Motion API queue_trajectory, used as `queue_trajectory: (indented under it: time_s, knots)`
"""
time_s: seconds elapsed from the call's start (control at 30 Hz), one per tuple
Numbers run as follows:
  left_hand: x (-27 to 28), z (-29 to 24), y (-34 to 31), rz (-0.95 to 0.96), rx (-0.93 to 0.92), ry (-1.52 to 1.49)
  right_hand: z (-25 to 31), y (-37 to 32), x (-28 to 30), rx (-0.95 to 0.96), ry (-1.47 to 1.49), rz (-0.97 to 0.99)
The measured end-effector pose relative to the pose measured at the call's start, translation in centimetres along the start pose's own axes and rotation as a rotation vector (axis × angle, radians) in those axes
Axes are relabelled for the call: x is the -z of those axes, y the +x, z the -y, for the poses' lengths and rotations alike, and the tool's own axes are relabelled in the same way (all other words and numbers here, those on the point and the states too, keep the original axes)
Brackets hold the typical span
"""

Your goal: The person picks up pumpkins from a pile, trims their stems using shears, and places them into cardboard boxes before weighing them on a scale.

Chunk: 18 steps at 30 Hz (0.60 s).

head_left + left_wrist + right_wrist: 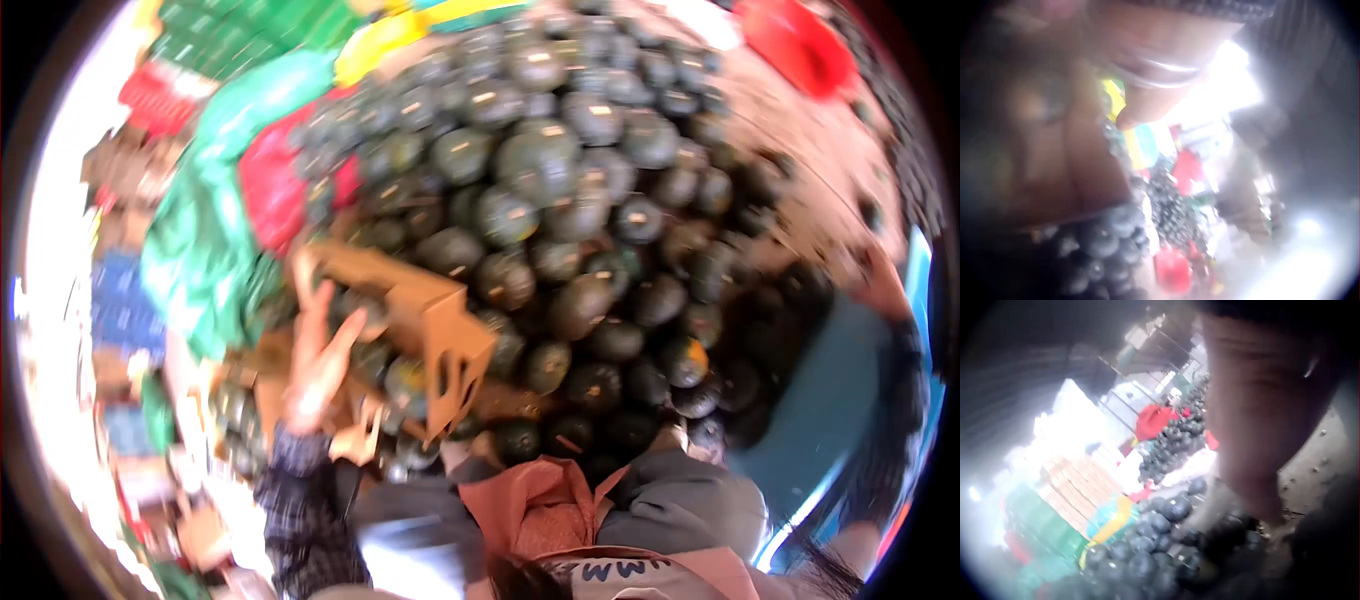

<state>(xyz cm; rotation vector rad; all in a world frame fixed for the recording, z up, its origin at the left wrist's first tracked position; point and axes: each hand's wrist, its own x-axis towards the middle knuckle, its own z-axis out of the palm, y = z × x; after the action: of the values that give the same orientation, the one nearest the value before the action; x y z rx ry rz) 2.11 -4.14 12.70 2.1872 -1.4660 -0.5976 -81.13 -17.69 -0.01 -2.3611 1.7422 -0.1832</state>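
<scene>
Dark green round squashes (538,165), several with small pale labels, lie heaped in front of the person. My left hand (318,365) is over a brown cardboard box (400,285) with cut-out slots in its side, its fingers extended and thumb apart. Squashes show inside and around that box. At the right, my right hand (882,285) is by the upper edge of a blue tub (825,400), with the forearm along it; I cannot tell whether its fingers grip the rim. Both wrist views are blurred, with the right hand (1254,419) dark and close.
Green plastic sheeting (215,220) and a red sack (275,185) lie left of the heap. Green crates (240,35) stand behind. A red basin (800,45) sits at the far right on the bare floor (790,130). Blue crates (128,305) are stacked at left.
</scene>
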Motion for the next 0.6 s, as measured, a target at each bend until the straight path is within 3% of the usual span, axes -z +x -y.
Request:
queue_trajectory:
  time_s: [0.03,0.07,0.1,0.13,0.17,0.2,0.23,0.27,0.33,0.4,0.47,0.5,0.53,0.6]
  knots:
    - [0.3,-1.9,1.2,0.006,-0.372,0.106,1.5,0.3,0.4,-0.001,0.070,-0.084]
    - [-0.2,-7.9,0.9,0.057,-0.303,0.028,6.8,0.7,2.4,-0.159,-0.065,-0.133]
    - [-0.8,-9.4,2.1,0.131,-0.469,-0.064,12.3,1.8,5.1,-0.367,-0.175,-0.077]
    - [-2.1,-11.8,3.0,0.202,-0.555,-0.169,5.5,1.7,1.1,0.121,0.174,-0.405]
    - [-4.4,-14.3,3.5,0.285,-0.600,-0.374,8.7,2.2,3.8,0.308,-0.077,-0.522]
    - [-6.7,-17.3,3.7,0.325,-0.698,-0.405,14.1,1.3,7.1,0.093,-0.112,-0.300]
    - [-9.1,-19.7,4.0,0.399,-0.725,-0.438,17.1,-0.2,7.6,0.176,-0.391,-0.547]
    - [-11.9,-21.9,4.0,0.475,-0.754,-0.463,21.1,-2.3,10.4,-0.279,-0.095,-0.315]
    - [-17.7,-24.7,4.5,0.517,-0.837,-0.484,21.9,-8.2,11.5,-0.221,-0.456,-0.473]
    - [-22.0,-27.4,2.6,0.667,-0.688,-0.547,25.0,-16.7,12.4,-0.438,-0.356,-0.420]
    - [-29.0,-25.9,5.7,0.820,-0.792,-0.561,28.9,-26.1,12.6,-0.831,-0.404,-0.320]
    - [-30.5,-26.6,5.3,0.896,-0.778,-0.430,29.8,-32.3,11.8,-0.891,-0.434,-0.361]
    - [-32.0,-27.1,4.8,0.954,-0.766,-0.290,32.1,-37.4,11.2,-1.144,-0.302,-0.362]
    - [-36.8,-27.0,4.1,0.927,-1.250,-0.342,38.5,-44.8,9.8,-1.595,-0.370,-0.341]
